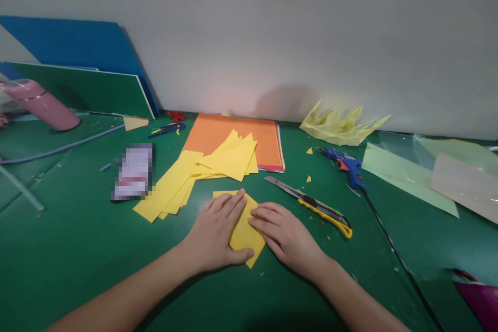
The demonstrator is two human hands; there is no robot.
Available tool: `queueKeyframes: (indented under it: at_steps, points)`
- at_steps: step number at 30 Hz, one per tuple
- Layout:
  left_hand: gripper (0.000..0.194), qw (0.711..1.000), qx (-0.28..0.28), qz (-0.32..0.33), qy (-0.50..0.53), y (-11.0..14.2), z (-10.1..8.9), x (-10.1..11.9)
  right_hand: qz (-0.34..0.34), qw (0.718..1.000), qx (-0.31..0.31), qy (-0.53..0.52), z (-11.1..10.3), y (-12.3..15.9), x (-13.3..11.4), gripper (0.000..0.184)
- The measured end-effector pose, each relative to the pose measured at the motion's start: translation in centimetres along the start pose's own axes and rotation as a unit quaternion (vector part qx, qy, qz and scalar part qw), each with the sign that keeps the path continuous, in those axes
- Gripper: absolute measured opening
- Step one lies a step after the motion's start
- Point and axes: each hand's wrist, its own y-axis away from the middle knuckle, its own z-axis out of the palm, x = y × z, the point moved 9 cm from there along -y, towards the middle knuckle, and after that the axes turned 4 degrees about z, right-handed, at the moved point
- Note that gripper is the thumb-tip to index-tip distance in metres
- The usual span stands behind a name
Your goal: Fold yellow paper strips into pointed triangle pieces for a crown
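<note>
A small piece of yellow paper (244, 236), its edges angled, lies on the green table under both hands. My left hand (218, 233) rests flat across its left side, fingers stretched out and thumb apart near the lower corner. From the right, my right hand (286, 233) lays its fingertips on the paper; its fingers are extended close together and its thumb is hidden. Just beyond the hands, several yellow paper strips (163, 194) and pointed yellow pieces (233, 158) overlap in a loose pile. A yellow utility knife (311, 205) lies right of my right hand, blade out.
Orange sheets (210, 132) lie under the pile. To the right are a blue glue gun (346, 163) with its cord, a spiky yellow paper form (344, 124) and a pale green sheet (404, 176). A phone (134, 171) and pink bottle (49, 106) are left; boards (85, 91) lean behind.
</note>
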Motion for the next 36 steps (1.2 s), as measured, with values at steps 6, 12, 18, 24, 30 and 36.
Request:
queueKeyframes:
  at_steps: [6, 12, 18, 24, 30, 36]
  points:
    - [0.081, 1.000, 0.018, 0.006, 0.002, 0.0, -0.4, 0.2, 0.000, 1.000, 0.006, -0.004, -0.2, -0.1, -0.1, 0.030]
    - [0.073, 0.999, 0.040, 0.013, 0.010, 0.2, -0.7, 0.5, 0.003, 1.000, 0.003, 0.000, -0.3, -0.2, -0.2, 0.029]
    - [0.069, 0.999, 0.039, 0.025, -0.001, 0.2, -0.8, 0.8, 0.010, 1.000, -0.010, 0.006, -0.2, -0.3, -0.2, 0.028]
    - [0.067, 1.000, 0.022, 0.011, 0.012, -0.1, -1.0, 0.8, 0.006, 1.000, 0.000, 0.025, -0.3, -0.1, -0.5, 0.029]
    - [0.066, 0.999, 0.039, 0.014, 0.025, 0.0, -1.1, 0.5, 0.007, 1.000, -0.019, 0.022, -0.1, -0.2, -0.5, 0.029]
    - [0.059, 0.999, 0.037, 0.024, 0.021, 0.0, -1.0, 0.6, 0.026, 0.999, 0.001, -0.033, -0.5, -0.3, 0.0, 0.028]
